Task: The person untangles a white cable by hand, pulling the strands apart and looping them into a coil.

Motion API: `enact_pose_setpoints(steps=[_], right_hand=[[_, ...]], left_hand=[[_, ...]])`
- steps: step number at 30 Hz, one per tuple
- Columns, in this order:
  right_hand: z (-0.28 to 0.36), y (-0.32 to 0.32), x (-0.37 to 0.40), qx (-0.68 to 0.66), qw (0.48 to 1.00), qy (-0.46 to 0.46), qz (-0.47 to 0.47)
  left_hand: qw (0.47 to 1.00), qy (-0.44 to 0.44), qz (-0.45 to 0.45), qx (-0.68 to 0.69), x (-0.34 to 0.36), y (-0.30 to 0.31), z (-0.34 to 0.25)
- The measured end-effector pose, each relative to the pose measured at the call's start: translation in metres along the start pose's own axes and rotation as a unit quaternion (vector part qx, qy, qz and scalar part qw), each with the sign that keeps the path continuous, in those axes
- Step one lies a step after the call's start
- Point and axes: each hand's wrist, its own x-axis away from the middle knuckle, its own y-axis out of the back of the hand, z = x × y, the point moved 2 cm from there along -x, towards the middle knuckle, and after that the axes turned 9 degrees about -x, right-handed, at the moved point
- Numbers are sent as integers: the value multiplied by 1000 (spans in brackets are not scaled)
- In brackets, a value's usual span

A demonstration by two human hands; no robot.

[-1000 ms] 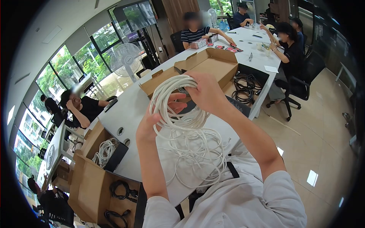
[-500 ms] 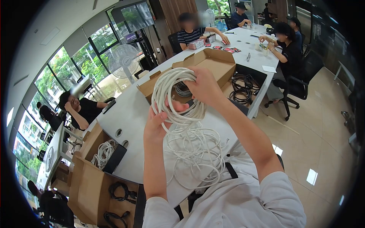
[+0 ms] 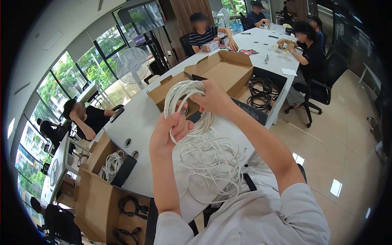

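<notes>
A thick coil of white cable (image 3: pixel 179 93) hangs between my two hands above the table. My left hand (image 3: pixel 170 130) is closed on the left side of the loops, its fingers curled through them. The top right of the coil is gripped by my right hand (image 3: pixel 212 96), whose fingertips are partly hidden. Below the hands, loose white cable (image 3: pixel 212 159) lies tangled on the table near my body and seems to run up to the coil. Behind the coil stands an open cardboard box (image 3: pixel 167 90), its inside mostly covered by the hands.
Black cables (image 3: pixel 263 92) lie in an open box at the right. At the left, one box holds white cable (image 3: pixel 111 166) and another holds black cables (image 3: pixel 131 206). Several people sit around the white table (image 3: pixel 139 112); a fan (image 3: pixel 132 65) stands beyond it.
The coil has turned and looks narrower, more edge-on. My left hand has moved slightly down and left, and my right hand has dropped a little with the coil.
</notes>
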Motion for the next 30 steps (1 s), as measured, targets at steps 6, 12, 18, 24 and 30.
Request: enact_pose_setpoints(steps=[6,12,18,24,30], right_hand=[[-1,2,1,214,974,62,-31],[28,-21,15,344,851,344,-196],[23,-25,9,106,973,205,7],[29,-20,6,60,989,130,20],[13,-4,-5,104,986,120,-54]], left_hand=[[996,67,-48,-26,-4,10,1],[995,68,-14,-73,6,2,-5],[977,18,186,104,6,20,8],[962,24,184,199,2,16,9],[994,14,48,99,-8,0,5]])
